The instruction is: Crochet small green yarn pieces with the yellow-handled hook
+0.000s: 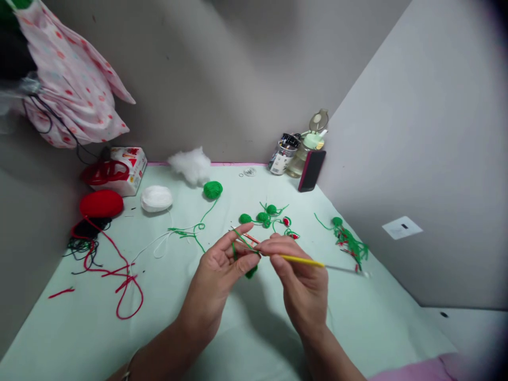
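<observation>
My right hand [304, 280] grips a yellow-handled crochet hook [299, 260], its handle pointing off to the right. The hook's tip meets the fingertips of my left hand [222, 270]. Between thumb and fingers that hand pinches a small green crochet piece [251, 272], mostly hidden behind the thumb. A strand of green yarn [243, 238] runs over the raised index finger. Farther back, a ball of green yarn [213, 190] trails its strand toward my left hand. Just beyond my hands lie several small green crocheted balls [262, 217] and a red-and-green piece [286, 221].
At the left are red yarn [102, 203], white yarn [156, 199], black yarn [89, 228] and a box [135, 166]. White stuffing [193, 166] sits along the back wall. A pen cup [281, 159], a bottle [300, 159] and a phone [312, 171] stand back right, with yarn scraps [353, 243] nearer.
</observation>
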Available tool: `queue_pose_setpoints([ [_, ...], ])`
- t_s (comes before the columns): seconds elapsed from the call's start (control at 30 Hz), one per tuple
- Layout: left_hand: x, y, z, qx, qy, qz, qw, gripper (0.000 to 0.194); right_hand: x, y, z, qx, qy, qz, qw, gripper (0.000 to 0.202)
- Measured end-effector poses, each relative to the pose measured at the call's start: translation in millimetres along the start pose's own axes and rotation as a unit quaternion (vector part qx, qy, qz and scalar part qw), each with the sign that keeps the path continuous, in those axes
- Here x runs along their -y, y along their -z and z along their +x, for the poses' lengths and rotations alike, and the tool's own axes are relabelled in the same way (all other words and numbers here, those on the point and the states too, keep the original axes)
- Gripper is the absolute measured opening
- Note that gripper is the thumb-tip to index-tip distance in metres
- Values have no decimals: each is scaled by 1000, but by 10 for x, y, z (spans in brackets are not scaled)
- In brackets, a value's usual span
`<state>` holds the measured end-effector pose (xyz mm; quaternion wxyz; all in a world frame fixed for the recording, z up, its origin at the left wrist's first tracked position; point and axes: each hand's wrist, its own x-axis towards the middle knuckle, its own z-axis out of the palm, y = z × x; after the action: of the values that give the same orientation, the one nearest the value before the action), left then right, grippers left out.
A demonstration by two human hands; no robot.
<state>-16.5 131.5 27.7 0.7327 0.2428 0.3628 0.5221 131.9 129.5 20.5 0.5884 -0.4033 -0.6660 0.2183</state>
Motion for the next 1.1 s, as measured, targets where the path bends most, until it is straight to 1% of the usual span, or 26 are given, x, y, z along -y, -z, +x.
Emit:
queue_pose_setpoints([
  [0.03, 1, 2, -1, -1, 3, -9, 1000, 53, -1, 7, -15, 14, 43, -56, 997, 24],
  [0.1, -3, 13, 4, 8, 26, -36, 999, 53, -13, 32, -47, 34, 137, -172, 975, 37],
  [0.13, -12, 22, 12, 17, 45, -50, 998, 52, -21, 49, -57, 37, 168, -203, 964, 42],
  [0.17, -26, 32, 22, 25, 64, -60, 996, 51, -31, 68, -60, 33, 172, -205, 963, 43],
  [0.2, -43, 41, 35, 28, 81, -65, 994, 50, -40, 88, -54, 18, 150, -179, 972, 40],
  [0.27, -72, 55, 56, 22, 91, -59, 994, 50, -55, 117, -24, -28, 57, -76, 995, 28],
  [0.33, -73, 55, 62, 3, 61, -35, 998, 53, -60, 115, 10, -59, -28, 14, 998, 22],
  [0.37, -58, 50, 56, -8, 37, -21, 999, 54, -59, 100, 18, -54, -44, 30, 997, 22],
  [0.4, -35, 42, 46, -17, 12, -8, 1000, 56, -56, 80, 18, -38, -33, 22, 998, 22],
  [0.43, -9, 34, 34, -25, -6, -1, 1000, 58, -53, 57, 10, -19, -1, -13, 1000, 22],
  [0.47, 17, 27, 22, -25, -12, 0, 1000, 60, -50, 36, -4, -4, 49, -66, 997, 24],
  [0.53, 48, 23, 8, -2, 15, -19, 1000, 62, -49, 19, -37, 5, 147, -167, 975, 32],
  [0.57, 47, 27, 9, 15, 39, -32, 999, 61, -52, 27, -47, -3, 166, -183, 969, 34],
  [0.6, 35, 34, 14, 28, 62, -43, 997, 59, -56, 44, -51, -16, 156, -168, 973, 34],
  [0.63, 14, 43, 23, 34, 77, -49, 995, 55, -61, 68, -48, -34, 120, -126, 984, 30],
  [0.67, -11, 52, 33, 35, 83, -49, 995, 52, -67, 94, -37, -53, 69, -68, 994, 26],
  [0.73, -54, 67, 46, 24, 66, -28, 997, 48, -76, 133, -7, -86, -32, 42, 995, 20],
  [0.77, -64, 71, 48, 20, 50, -9, 999, 47, -79, 140, 8, -88, -64, 82, 991, 19],
  [0.8, -65, 72, 46, 19, 33, 12, 999, 47, -79, 138, 19, -77, -81, 109, 988, 18],
  [0.83, -57, 70, 41, 20, 20, 31, 999, 46, -77, 128, 26, -58, -87, 123, 987, 17],
  [0.9, -23, 61, 27, 25, 5, 54, 998, 45, -64, 96, 26, -21, -74, 111, 991, 15],
  [1.0, 30, 37, 11, 38, 12, 34, 999, 44, -29, 53, 4, 0, -35, 40, 999, 18],
  [1.03, 41, 28, 9, 37, 17, 21, 999, 44, -17, 43, -7, 8, -13, 7, 1000, 20],
  [1.1, 51, 14, 12, 23, 23, -7, 999, 44, -2, 32, -32, 27, 68, -92, 993, 25],
])
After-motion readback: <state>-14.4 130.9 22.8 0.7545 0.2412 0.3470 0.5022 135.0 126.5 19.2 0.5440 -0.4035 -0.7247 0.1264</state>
